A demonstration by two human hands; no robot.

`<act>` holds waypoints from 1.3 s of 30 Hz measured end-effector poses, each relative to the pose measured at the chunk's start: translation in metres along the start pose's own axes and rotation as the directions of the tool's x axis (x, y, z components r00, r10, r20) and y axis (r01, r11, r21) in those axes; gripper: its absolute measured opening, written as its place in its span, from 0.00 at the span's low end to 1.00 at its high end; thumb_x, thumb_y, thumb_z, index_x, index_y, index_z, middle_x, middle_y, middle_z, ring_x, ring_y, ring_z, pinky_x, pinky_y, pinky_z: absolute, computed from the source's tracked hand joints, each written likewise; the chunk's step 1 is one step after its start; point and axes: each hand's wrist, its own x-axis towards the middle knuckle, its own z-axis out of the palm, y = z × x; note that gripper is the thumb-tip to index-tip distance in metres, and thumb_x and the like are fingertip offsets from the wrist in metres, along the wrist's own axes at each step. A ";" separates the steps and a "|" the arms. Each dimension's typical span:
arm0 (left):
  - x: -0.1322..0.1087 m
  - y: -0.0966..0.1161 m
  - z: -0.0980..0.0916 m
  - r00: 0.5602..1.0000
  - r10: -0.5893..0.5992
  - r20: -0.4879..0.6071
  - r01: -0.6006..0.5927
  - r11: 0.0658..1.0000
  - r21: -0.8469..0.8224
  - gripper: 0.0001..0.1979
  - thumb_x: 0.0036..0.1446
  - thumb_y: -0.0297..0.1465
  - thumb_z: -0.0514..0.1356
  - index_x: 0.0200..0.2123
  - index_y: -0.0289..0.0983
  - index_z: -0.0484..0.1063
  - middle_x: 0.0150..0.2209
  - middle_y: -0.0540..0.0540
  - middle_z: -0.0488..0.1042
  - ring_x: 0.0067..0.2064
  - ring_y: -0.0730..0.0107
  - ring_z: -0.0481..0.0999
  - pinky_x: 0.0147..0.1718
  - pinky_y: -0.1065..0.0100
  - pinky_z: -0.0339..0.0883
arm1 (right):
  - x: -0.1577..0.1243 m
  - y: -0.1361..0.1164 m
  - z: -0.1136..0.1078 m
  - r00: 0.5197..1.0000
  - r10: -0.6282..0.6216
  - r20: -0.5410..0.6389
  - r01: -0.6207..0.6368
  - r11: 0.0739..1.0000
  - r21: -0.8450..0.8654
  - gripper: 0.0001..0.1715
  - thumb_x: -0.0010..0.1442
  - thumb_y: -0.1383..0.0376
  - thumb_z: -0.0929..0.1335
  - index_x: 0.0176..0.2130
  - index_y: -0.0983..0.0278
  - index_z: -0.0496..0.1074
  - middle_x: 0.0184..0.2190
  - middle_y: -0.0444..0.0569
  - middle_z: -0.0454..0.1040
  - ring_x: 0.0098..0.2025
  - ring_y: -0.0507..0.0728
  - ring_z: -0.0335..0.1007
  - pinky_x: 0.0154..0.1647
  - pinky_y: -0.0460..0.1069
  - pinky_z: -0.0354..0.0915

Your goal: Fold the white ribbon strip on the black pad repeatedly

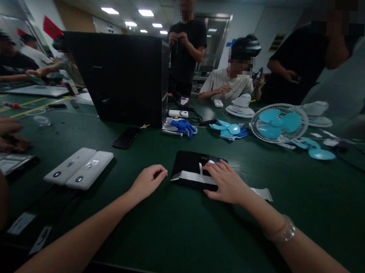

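Observation:
A flat black panel (pixel 187 165) lies on the green table in front of me, with a silvery-white strip across its face. My right hand (pixel 226 180) rests over the panel's right part, fingers spread on its surface and thumb at its near edge. Some of the panel is hidden beneath that hand. A pale flat ribbon cable (pixel 262 193) shows to the right, beyond my wrist. Just left of the panel, apart from it, my left hand (pixel 149 180) is closed with curled fingers; nothing shows in it.
A large black case (pixel 121 79) stands behind a dark phone (pixel 126 137). Two white power banks (pixel 80 167) with cables lie left. Blue gloves (pixel 184 127), loose blue fan blades (pixel 229 128) and a fan (pixel 279 122) lie farther back. Another person's hands (pixel 6 136) are at far left; other people are behind.

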 end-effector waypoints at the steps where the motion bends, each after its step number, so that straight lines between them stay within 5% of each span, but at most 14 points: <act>1: 0.000 0.000 0.000 1.000 0.000 -0.001 0.000 1.000 0.004 0.15 0.63 0.40 0.51 0.36 0.38 0.73 0.33 0.49 0.74 0.31 0.68 0.70 0.28 0.70 0.59 | -0.001 0.008 0.001 0.999 0.033 0.001 -0.033 0.999 -0.028 0.40 0.53 0.46 0.66 0.58 0.65 0.64 0.55 0.57 0.67 0.56 0.67 0.61 0.63 0.63 0.45; 5: 0.000 0.000 0.001 1.000 0.003 0.012 -0.003 1.000 0.015 0.15 0.63 0.41 0.51 0.35 0.38 0.72 0.30 0.50 0.72 0.29 0.70 0.68 0.27 0.70 0.57 | -0.006 0.049 0.005 0.973 0.225 0.048 -0.217 0.968 -0.123 0.40 0.52 0.45 0.65 0.57 0.65 0.65 0.52 0.57 0.70 0.55 0.67 0.63 0.63 0.63 0.44; 7: -0.001 0.001 0.000 1.000 0.003 0.028 -0.003 1.000 0.014 0.15 0.63 0.41 0.51 0.35 0.38 0.72 0.30 0.50 0.72 0.29 0.69 0.69 0.27 0.70 0.58 | -0.012 0.076 0.006 0.912 0.395 0.114 -0.379 0.915 -0.141 0.41 0.52 0.43 0.64 0.57 0.63 0.65 0.53 0.57 0.69 0.57 0.67 0.61 0.63 0.62 0.42; 10: -0.002 0.003 -0.001 0.999 -0.001 0.047 0.000 1.000 0.014 0.15 0.63 0.41 0.51 0.36 0.38 0.72 0.31 0.49 0.72 0.31 0.69 0.70 0.28 0.70 0.59 | -0.029 0.118 0.005 0.744 0.643 0.183 -0.625 0.766 -0.149 0.44 0.51 0.41 0.64 0.58 0.63 0.64 0.57 0.56 0.66 0.59 0.68 0.58 0.63 0.60 0.43; 15: -0.003 0.007 -0.002 0.997 0.006 0.072 -0.007 1.000 0.016 0.16 0.63 0.42 0.50 0.36 0.38 0.72 0.31 0.49 0.73 0.32 0.68 0.70 0.29 0.69 0.59 | -0.076 0.181 0.002 0.449 0.880 0.158 -0.869 0.471 -0.153 0.42 0.55 0.43 0.63 0.59 0.66 0.63 0.58 0.64 0.62 0.58 0.73 0.58 0.57 0.63 0.52; 20: -0.003 0.007 -0.001 0.995 -0.008 0.103 0.005 1.000 0.024 0.16 0.63 0.42 0.51 0.36 0.38 0.72 0.32 0.49 0.73 0.32 0.68 0.70 0.29 0.69 0.60 | -0.115 0.222 0.005 0.129 0.981 0.143 -0.988 0.140 -0.069 0.41 0.56 0.44 0.62 0.59 0.67 0.63 0.57 0.72 0.60 0.58 0.78 0.55 0.45 0.66 0.60; 23: -0.003 0.006 0.000 0.991 -0.016 0.131 0.014 1.000 0.019 0.16 0.62 0.42 0.51 0.37 0.38 0.73 0.32 0.49 0.73 0.32 0.68 0.70 0.29 0.69 0.60 | -0.125 0.233 0.010 -0.004 0.995 0.103 -1.000 -0.004 -0.007 0.46 0.57 0.45 0.61 0.61 0.75 0.58 0.55 0.79 0.60 0.58 0.81 0.53 0.45 0.70 0.58; 34: -0.004 0.006 0.001 0.992 0.011 0.127 -0.013 1.000 0.015 0.15 0.63 0.41 0.52 0.36 0.38 0.73 0.32 0.49 0.73 0.32 0.68 0.70 0.29 0.69 0.60 | -0.134 0.234 0.024 -0.043 0.999 0.013 -0.996 -0.044 0.081 0.45 0.61 0.50 0.57 0.65 0.79 0.49 0.58 0.78 0.56 0.64 0.76 0.44 0.54 0.70 0.51; 39: -0.004 0.006 0.001 0.992 0.024 0.126 -0.027 0.999 0.023 0.15 0.63 0.41 0.51 0.36 0.38 0.73 0.33 0.49 0.73 0.33 0.68 0.70 0.29 0.69 0.60 | -0.137 0.230 0.016 0.048 0.999 0.004 -0.998 0.048 -0.026 0.34 0.60 0.54 0.58 0.58 0.72 0.65 0.50 0.77 0.65 0.57 0.77 0.58 0.42 0.68 0.61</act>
